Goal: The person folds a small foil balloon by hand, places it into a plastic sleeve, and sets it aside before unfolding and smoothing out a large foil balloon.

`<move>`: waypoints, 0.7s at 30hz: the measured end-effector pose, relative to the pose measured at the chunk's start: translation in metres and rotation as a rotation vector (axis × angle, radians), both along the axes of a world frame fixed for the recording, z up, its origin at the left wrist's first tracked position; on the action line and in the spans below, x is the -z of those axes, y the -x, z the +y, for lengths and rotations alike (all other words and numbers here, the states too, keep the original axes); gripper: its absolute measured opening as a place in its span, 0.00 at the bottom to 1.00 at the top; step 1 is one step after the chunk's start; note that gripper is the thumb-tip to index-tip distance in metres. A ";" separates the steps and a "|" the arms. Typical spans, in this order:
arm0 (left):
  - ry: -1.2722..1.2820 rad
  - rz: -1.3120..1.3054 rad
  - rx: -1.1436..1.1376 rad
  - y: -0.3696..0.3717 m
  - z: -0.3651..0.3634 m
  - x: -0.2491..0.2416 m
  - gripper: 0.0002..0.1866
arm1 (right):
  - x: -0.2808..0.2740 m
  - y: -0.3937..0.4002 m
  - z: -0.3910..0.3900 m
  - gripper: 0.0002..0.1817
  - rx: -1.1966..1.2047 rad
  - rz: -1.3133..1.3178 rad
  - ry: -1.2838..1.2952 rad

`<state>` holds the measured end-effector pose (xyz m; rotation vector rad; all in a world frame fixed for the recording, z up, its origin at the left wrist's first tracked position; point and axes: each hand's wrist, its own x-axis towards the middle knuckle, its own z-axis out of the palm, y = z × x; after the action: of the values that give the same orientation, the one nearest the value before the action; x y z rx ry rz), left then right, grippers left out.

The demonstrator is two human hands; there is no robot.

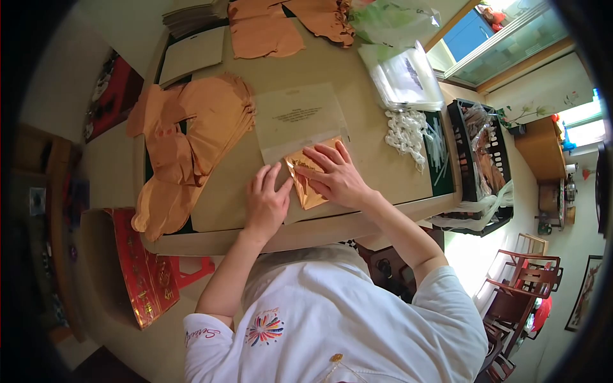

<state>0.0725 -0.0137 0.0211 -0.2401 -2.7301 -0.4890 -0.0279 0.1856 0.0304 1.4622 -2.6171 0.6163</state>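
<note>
A folded copper-coloured foil balloon (311, 199), a flat shiny packet, lies on the table near its front edge. My right hand (338, 173) lies over it with fingers stretched out, pressing on its top. My left hand (268, 203) is at the packet's left edge, fingers apart and slightly bent, thumb side closest to the foil. Just beyond the packet a clear plastic bag (300, 105) with printed text lies flat, its near end meeting the packet. To the left, a stack of unfolded copper foil balloons (211, 121) spreads over the table.
More copper foil (265, 32) and cardboard sheets (193, 56) lie at the back. On the right are a stack of clear bags (408, 83), a bundle of white ribbon (405, 135), white straws (437, 150) and a black crate (472, 153). A red box (143, 274) stands below left.
</note>
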 end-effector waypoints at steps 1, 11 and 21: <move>0.005 -0.013 0.016 -0.001 0.001 -0.001 0.16 | 0.001 -0.001 -0.001 0.22 0.013 0.003 0.004; -0.083 0.091 0.078 0.006 0.014 -0.007 0.16 | 0.000 -0.005 -0.007 0.22 0.047 0.025 -0.015; 0.026 0.036 0.008 0.010 0.011 0.001 0.17 | -0.003 0.003 -0.001 0.23 0.047 -0.029 0.020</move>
<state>0.0625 -0.0027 0.0196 -0.2641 -2.7031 -0.4480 -0.0311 0.1849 0.0338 1.3927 -2.6509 0.6619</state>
